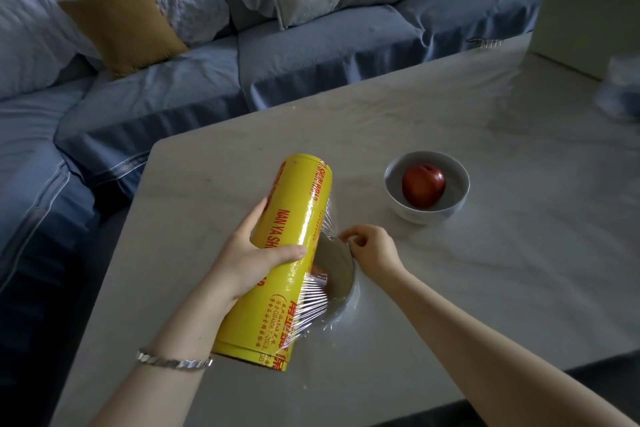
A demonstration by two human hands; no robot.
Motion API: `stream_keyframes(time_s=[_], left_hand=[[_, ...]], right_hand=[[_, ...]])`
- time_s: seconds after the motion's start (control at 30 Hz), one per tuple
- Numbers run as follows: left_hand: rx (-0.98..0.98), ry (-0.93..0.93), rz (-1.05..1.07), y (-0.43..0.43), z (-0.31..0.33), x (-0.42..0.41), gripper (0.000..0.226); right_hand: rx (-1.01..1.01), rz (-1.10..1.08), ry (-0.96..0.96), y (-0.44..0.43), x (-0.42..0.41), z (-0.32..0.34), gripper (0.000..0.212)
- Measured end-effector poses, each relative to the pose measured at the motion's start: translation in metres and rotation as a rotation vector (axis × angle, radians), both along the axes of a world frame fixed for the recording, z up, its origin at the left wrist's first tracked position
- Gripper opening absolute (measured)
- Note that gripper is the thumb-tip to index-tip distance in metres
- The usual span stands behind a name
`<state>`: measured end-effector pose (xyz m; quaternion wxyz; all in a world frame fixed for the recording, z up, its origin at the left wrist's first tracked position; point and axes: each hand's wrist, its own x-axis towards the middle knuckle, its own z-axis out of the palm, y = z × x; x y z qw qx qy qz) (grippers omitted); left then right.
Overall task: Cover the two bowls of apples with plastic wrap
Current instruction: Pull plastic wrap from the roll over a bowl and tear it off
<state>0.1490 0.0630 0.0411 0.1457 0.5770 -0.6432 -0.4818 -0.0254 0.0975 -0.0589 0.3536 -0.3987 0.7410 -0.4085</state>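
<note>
Step 1 underway: left hand (258,258) grips yellow wrap roll (282,253) over near bowl (337,265); right hand (372,248) pinches film at its far-right rim. Far bowl (426,187) w/ apple (423,185) uncovered. Next, prob.: tear film, then press edges down.

Dim, bluish daylight; soft glare on the table (450,107) (far right); edges bend, corners darken.
</note>
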Motion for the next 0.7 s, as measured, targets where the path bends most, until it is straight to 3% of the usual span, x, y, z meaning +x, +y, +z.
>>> stream_keyframes(time_s=[0.1,0.3,0.43,0.57,0.7], left_hand=[[0.016,0.000,0.002,0.000,0.001,-0.001,0.095],[0.085,0.010,-0.024,-0.002,0.000,-0.001,0.086],[0.154,0.071,-0.033,-0.004,0.006,0.001,0.085],[0.091,0.040,0.001,-0.004,0.009,0.003,0.078],[-0.086,-0.088,0.088,0.001,0.010,0.010,0.086]], right_hand=[[0.007,0.113,0.049,0.001,0.001,0.001,0.034],[-0.028,0.157,-0.128,0.016,0.009,-0.002,0.032],[-0.008,0.138,0.024,0.020,0.015,0.003,0.030],[0.009,0.123,0.131,0.022,0.021,0.011,0.031],[0.040,0.138,0.171,0.020,0.023,0.014,0.025]])
